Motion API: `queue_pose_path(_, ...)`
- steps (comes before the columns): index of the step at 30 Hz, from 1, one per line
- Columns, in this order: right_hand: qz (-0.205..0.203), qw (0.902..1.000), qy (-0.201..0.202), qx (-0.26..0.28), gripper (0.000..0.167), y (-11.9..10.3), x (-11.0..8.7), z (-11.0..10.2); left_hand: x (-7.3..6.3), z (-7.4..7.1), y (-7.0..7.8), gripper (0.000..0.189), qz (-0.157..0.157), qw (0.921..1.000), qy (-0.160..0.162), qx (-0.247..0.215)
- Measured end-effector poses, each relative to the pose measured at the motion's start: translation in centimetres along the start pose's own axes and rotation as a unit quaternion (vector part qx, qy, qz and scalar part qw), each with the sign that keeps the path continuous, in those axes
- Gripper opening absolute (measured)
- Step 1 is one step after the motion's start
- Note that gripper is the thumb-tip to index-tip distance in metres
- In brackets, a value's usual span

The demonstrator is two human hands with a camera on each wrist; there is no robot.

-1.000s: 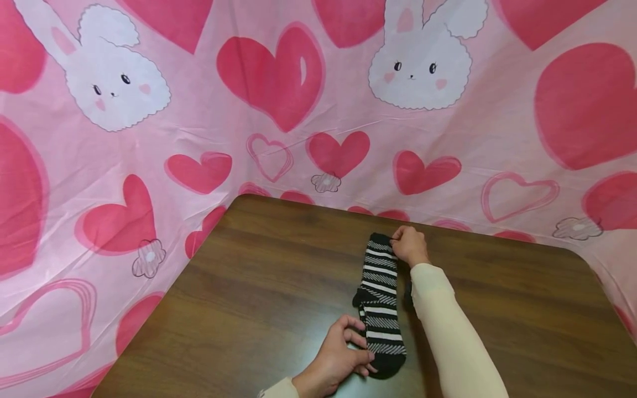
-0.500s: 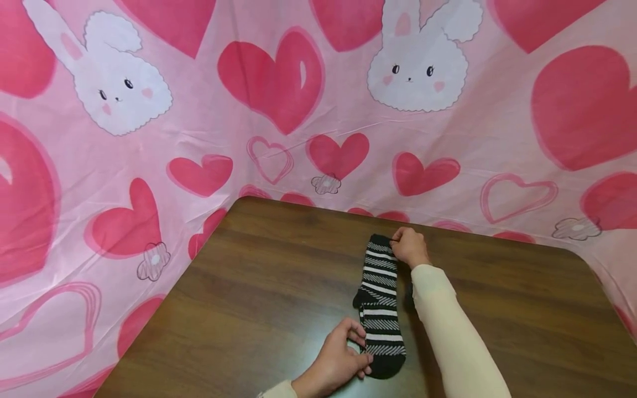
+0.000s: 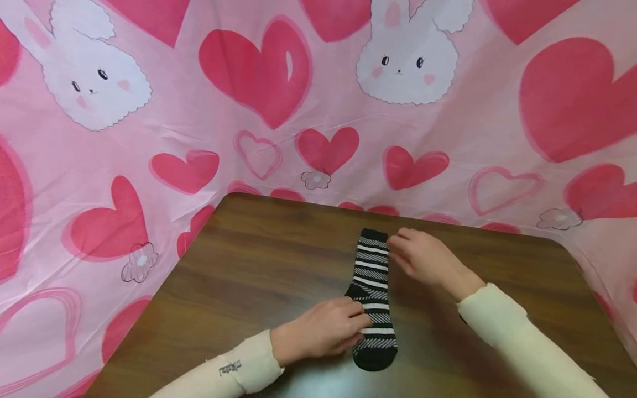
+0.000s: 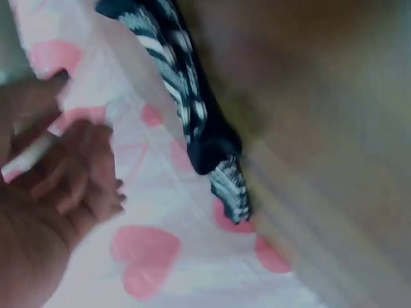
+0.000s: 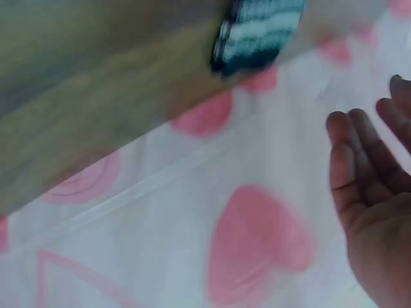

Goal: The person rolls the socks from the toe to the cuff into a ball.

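Observation:
A black sock (image 3: 373,265) with white and grey stripes lies flat on the wooden table, cuff toward the back wall and black toe toward me. In the left wrist view, two striped layers show along the edge of the sock (image 4: 215,138). My left hand (image 3: 325,326) hovers over the foot part, overlapping it in the head view; its fingers are loosely bent and hold nothing. Beside the cuff, at its right, is my right hand (image 3: 423,257), fingers relaxed. The right wrist view has that hand (image 5: 379,173) apart from the sock's end (image 5: 257,35).
The brown table (image 3: 269,260) has rounded corners. Pink cloth (image 3: 249,83) printed with hearts and rabbits hangs behind it and along its left side. Both forearms wear cream sleeves (image 3: 517,331).
Both hands have let go of the sock. The left hand rose from the toe and moved forward over the foot; the right hand drew slightly away from the cuff. The head view shifted a little.

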State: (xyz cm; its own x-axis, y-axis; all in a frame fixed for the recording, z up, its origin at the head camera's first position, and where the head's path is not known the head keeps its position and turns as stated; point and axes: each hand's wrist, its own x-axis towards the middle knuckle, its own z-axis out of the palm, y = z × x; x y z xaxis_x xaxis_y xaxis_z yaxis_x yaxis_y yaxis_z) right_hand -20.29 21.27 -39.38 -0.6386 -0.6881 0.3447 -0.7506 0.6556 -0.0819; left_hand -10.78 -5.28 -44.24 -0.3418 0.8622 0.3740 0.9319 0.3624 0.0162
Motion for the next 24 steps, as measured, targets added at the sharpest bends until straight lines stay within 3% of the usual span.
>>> queue_pose_path(2,-0.088,0.9959,0.012,-0.020,0.021,-1.8,-1.5,0.2,0.4,-0.2,-0.2,0.013,0.082,0.9937,-0.029,0.071)
queue_pose_path(4,-0.162,0.9860,0.018,-0.033,0.012,-3.6,-3.1,0.9,0.7,0.2,-0.1,0.013,0.143,0.9809,-0.045,0.125)
queue_pose_path(6,-0.225,0.9734,0.024,-0.037,0.007,-5.2,-4.8,1.8,0.9,0.9,0.2,0.013,0.186,0.9679,-0.047,0.162)
queue_pose_path(9,-0.289,0.9559,0.037,-0.038,0.020,-6.9,-7.2,3.3,1.1,2.3,0.9,0.018,0.232,0.9542,-0.037,0.186)
queue_pose_path(12,-0.315,0.9470,0.058,-0.030,0.030,-8.1,-8.7,4.5,0.9,3.2,1.4,0.021,0.249,0.9491,-0.026,0.191)
queue_pose_path(16,-0.312,0.9463,0.074,-0.042,0.035,-8.8,-10.0,5.7,0.6,3.8,1.7,0.019,0.251,0.9475,-0.010,0.198)
queue_pose_path(24,-0.325,0.9320,0.078,-0.141,0.035,-8.9,-10.9,7.1,0.2,4.3,1.9,0.015,0.245,0.9483,0.005,0.202)
